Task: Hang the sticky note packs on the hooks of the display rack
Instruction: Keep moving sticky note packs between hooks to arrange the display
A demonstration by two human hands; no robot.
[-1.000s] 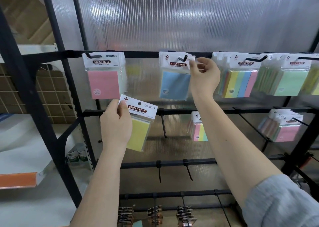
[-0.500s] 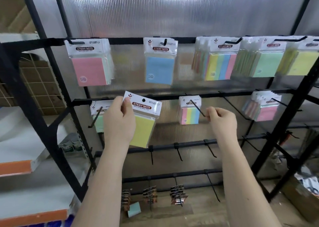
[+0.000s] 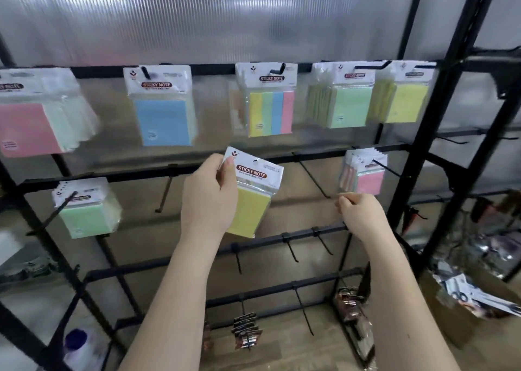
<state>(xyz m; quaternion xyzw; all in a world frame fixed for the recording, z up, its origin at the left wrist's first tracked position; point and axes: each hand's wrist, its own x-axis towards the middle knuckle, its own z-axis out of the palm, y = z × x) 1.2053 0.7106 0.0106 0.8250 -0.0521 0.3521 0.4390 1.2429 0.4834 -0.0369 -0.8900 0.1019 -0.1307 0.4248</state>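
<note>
Left hand: the left hand (image 3: 208,198) grips a yellow sticky note pack (image 3: 251,194) by the left edge of its white header card, thumb over the front; the pack tilts to the right in front of the second rail (image 3: 197,169) and hangs on no hook.
Right hand: the right hand (image 3: 359,215) has its fingers curled with thumb and forefinger pinched together at the tip of a bare hook (image 3: 311,174); whether they touch it cannot be told.
Top rail: five hooks carry packs: pink (image 3: 26,125), blue (image 3: 163,108), striped (image 3: 269,103), green (image 3: 348,100), yellow (image 3: 404,94).
Second rail: a green bundle (image 3: 86,210) at left, a pink bundle (image 3: 365,174) just above the right hand, and two bare hooks between them.
Lower rails: several bare hooks; small dark packets (image 3: 246,331) hang on the lowest.
Edges: a black upright post (image 3: 439,145) bounds the rack at right; a ribbed translucent panel (image 3: 225,18) stands behind.
</note>
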